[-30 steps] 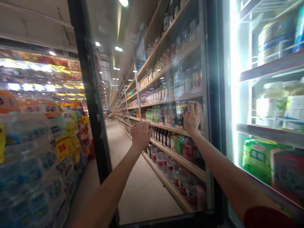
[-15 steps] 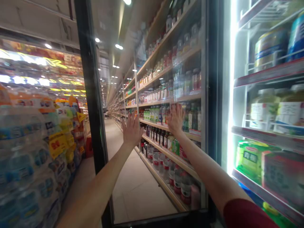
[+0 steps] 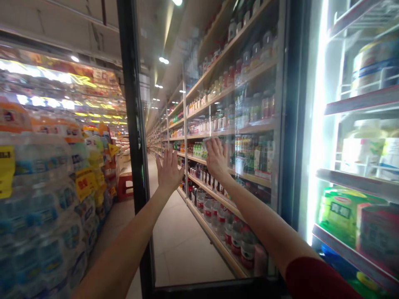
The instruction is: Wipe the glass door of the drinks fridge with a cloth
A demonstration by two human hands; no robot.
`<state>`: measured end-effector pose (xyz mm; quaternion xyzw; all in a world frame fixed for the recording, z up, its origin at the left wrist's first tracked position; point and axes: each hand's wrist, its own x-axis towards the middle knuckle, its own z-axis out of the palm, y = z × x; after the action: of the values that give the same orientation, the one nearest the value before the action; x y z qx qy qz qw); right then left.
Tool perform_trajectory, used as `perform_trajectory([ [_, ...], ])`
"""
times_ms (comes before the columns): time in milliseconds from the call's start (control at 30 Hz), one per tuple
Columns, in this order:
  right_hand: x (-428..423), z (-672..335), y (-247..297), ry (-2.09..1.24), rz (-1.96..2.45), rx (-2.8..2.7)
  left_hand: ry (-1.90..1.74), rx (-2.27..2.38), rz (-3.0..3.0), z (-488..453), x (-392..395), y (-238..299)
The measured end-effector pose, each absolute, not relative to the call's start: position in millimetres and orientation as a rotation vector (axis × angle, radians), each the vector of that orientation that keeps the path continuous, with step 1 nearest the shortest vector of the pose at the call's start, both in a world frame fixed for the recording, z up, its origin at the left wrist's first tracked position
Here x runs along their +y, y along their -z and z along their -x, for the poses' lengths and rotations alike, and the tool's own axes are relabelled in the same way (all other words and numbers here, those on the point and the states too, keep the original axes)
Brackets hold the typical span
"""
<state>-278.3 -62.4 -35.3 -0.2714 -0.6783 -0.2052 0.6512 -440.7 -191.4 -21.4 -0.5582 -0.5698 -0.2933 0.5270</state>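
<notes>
While we look forward and down from the head camera, we see the left hand [image 3: 168, 172] and the right hand [image 3: 216, 158] both open, with fingers spread and grasping nothing, the palms laid on the tall glass door with black frame [image 3: 134, 124]. This door stands open in front of us, beside the brightly lit white cooler shelves [image 3: 358, 178] on the right. Through the glass are plastic bottles with red labels [image 3: 238, 236]; at left stands a big stack of shrink-wrapped water bottles [image 3: 40, 207].
</notes>
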Motion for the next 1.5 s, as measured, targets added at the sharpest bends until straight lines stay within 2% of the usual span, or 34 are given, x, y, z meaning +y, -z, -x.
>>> perform_trajectory([
  [133,-79,302,42,0.642,0.403,-1.759,0.691,-1.381,1.303,448,-199,22],
  [333,-82,310,23,0.471,0.587,-1.561,0.670,-1.439,1.273,465,-217,19],
  [533,-106,349,31,0.626,0.306,-1.785,0.623,-1.448,1.243,472,-230,20],
  [733,-118,373,-4,0.486,0.428,-1.666,0.587,-1.409,1.190,484,-246,18],
  [967,-139,400,-2,0.678,0.083,-1.897,0.613,-1.407,1.170,495,-257,13],
  [1167,-125,376,-11,0.544,0.356,-1.744,0.606,-1.410,1.189,491,-251,4],
  [1367,-104,346,8,0.728,0.209,-1.821,0.617,-1.402,1.224,480,-235,2],
  [1500,-85,307,-3,0.553,0.537,-1.665,0.633,-1.407,1.258,469,-223,0],
])
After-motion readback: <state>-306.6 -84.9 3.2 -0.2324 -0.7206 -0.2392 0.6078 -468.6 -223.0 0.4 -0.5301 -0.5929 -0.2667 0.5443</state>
